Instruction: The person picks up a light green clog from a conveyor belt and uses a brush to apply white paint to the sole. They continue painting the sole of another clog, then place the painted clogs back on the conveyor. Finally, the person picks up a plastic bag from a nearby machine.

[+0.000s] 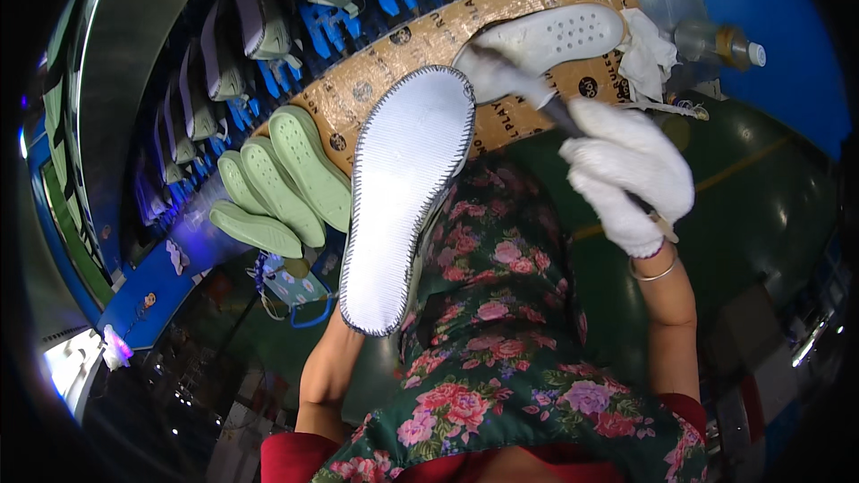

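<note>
The cardboard-covered bench (pixel 376 80) runs across the top of the view, and everything else sits relative to it. Just in front of the cardboard-covered bench, raised bottom-up over a floral apron (pixel 510 340), is the shoe upper (pixel 407 197), the largest thing in hand: a long, pale grey underside with fine ribbing and a dark stitched edge all round. It looks light and fairly stiff across the flat bottom, soft at the fabric sides, so the surest hold would be from beneath or inside, away from the face being worked. The left hand (pixel 335 326) is hidden behind its heel end; the forearm rises to it, so it seems to carry the shoe, but the grip itself cannot be told. On the bench's left end lie 4 pale green soles (pixel 277 192), fanned and overlapping. At its right end rests 1 white perforated sole (pixel 555 36), beside a crumpled white rag (pixel 649 58) and a small bottle (pixel 720 43). The right hand (pixel 631 183), in a white cotton glove, is clenched round a brush (pixel 537 94) whose tip reaches toward the shoe's toe.
</note>
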`<state>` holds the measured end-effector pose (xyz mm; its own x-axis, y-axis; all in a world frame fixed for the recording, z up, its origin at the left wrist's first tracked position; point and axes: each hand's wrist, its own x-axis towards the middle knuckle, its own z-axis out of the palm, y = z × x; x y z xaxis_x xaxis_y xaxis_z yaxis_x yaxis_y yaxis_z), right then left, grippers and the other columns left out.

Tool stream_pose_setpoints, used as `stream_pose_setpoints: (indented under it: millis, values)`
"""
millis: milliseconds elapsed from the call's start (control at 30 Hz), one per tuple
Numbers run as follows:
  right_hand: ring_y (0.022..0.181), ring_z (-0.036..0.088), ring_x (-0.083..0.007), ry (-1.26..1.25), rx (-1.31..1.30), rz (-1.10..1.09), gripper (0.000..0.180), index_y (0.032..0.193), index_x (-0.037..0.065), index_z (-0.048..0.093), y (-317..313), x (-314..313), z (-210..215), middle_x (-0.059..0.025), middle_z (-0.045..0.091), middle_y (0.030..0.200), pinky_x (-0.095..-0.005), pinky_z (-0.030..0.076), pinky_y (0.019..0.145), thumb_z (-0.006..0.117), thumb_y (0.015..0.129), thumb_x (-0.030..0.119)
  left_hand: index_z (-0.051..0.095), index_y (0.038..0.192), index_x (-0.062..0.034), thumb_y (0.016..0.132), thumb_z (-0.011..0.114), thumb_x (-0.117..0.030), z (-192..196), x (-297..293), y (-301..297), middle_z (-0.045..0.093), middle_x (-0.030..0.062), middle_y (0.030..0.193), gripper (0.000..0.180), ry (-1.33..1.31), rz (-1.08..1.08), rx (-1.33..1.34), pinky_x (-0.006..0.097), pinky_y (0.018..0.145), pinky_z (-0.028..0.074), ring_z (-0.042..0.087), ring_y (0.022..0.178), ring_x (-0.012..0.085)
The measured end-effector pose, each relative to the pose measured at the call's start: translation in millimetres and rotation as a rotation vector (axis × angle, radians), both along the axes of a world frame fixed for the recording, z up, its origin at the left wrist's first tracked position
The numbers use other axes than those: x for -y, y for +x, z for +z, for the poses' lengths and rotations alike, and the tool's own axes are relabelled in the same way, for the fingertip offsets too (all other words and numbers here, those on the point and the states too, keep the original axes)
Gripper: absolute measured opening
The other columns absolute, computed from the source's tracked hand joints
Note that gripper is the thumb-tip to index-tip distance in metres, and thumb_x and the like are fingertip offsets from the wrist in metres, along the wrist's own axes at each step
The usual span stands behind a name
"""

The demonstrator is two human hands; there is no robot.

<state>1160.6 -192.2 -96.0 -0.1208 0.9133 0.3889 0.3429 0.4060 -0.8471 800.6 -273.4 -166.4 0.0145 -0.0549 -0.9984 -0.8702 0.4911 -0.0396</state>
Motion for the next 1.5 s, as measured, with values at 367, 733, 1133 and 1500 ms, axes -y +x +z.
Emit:
stream_pose_setpoints:
  millis: [367, 733, 1133, 1500]
  values:
    - [0.104, 0.068, -0.0280, -0.460, -0.489, -0.201, 0.025, 0.104, -0.002, 0.072, -39.0, 4.9, -9.7, -0.0197, 0.070, 0.113, -0.0353, 0.053, 0.092, 0.073, 0.079, -0.004, 0.046, 0.139, -0.0007, 0.103, 0.048, -0.024, -0.4, -11.3, 15.1, 0.060, 0.0159, 0.128, 0.043, 0.449, -0.441, 0.434, 0.036, 0.094, 0.052, 0.063, 0.109, 0.0239]
    - [0.078, 0.063, -0.0262, 0.000, 0.545, 0.015, 0.031, 0.107, 0.003, 0.068, -36.3, -1.1, -14.0, -0.0171, 0.066, 0.114, -0.0351, 0.053, 0.066, 0.067, 0.077, 0.009, 0.036, 0.146, -0.0039, 0.094, 0.058, -0.043, 15.8, -29.4, 34.9, 0.054, 0.0173, 0.135, 0.068, 0.543, -0.703, 0.245, 0.042, 0.098, 0.053, 0.061, 0.116, 0.0288]
    - [0.069, 0.056, -0.0259, -0.025, 0.940, 0.366, 0.026, 0.099, -0.004, 0.064, -51.7, 0.0, 16.2, -0.0222, 0.060, 0.106, -0.0371, 0.046, 0.053, 0.064, 0.078, 0.012, 0.030, 0.145, -0.0081, 0.075, 0.082, -0.036, 13.5, -42.2, 31.1, 0.046, 0.0094, 0.135, 0.091, 1.017, -1.210, -0.368, 0.036, 0.111, 0.030, 0.044, 0.127, 0.0217]
    - [0.074, 0.065, -0.0232, -0.139, 0.355, 0.492, 0.018, 0.091, 0.005, 0.070, -29.1, -3.9, 28.7, -0.0126, 0.067, 0.102, -0.0347, 0.052, 0.056, 0.066, 0.076, 0.014, 0.027, 0.149, -0.0067, 0.076, 0.078, -0.053, -15.2, -44.1, 13.1, 0.044, 0.0099, 0.141, 0.099, 0.966, -1.070, -0.240, 0.035, 0.110, 0.035, 0.045, 0.131, 0.0217]
